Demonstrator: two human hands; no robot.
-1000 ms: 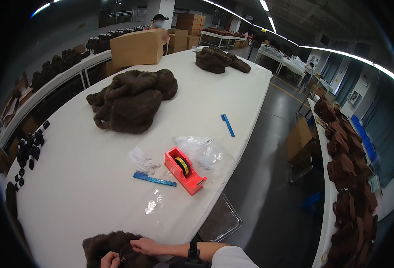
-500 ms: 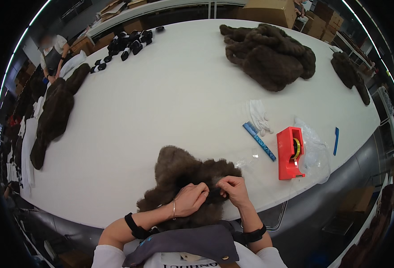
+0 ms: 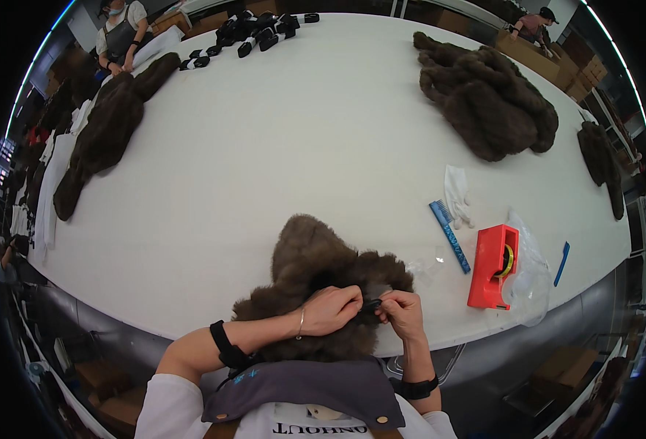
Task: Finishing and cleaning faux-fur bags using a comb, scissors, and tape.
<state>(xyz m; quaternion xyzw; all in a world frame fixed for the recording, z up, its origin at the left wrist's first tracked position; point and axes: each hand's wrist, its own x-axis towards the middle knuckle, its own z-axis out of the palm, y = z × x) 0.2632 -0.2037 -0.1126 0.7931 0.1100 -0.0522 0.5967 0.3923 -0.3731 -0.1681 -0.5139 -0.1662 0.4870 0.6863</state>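
A brown fur piece (image 3: pixel 310 249) lies bunched at the table's near edge, against my apron. Over it my left hand (image 3: pixel 331 310) is closed, with its fingertips at a small black strip (image 3: pixel 370 304). My right hand (image 3: pixel 403 314) pinches the other end of that strip between thumb and fingers. The strip is narrow, and the fingers hide most of it. Beside my right fingers the fur shows a pale, slightly shiny patch, which I cannot make out.
To the right lie a blue comb (image 3: pixel 451 238), a white glove (image 3: pixel 456 196), a red tape dispenser (image 3: pixel 484 271), clear plastic (image 3: pixel 531 282) and a small blue tool (image 3: pixel 561 263). Fur heaps (image 3: pixel 491 110) and black banded bundles (image 3: pixel 257 33) lie farther off. A co-worker (image 3: pixel 123 36) stands far left.
The whole view has shifted, so the table's things sit lower and farther right in it. Both hands stay close together on the fur, and more of the black strip shows between them.
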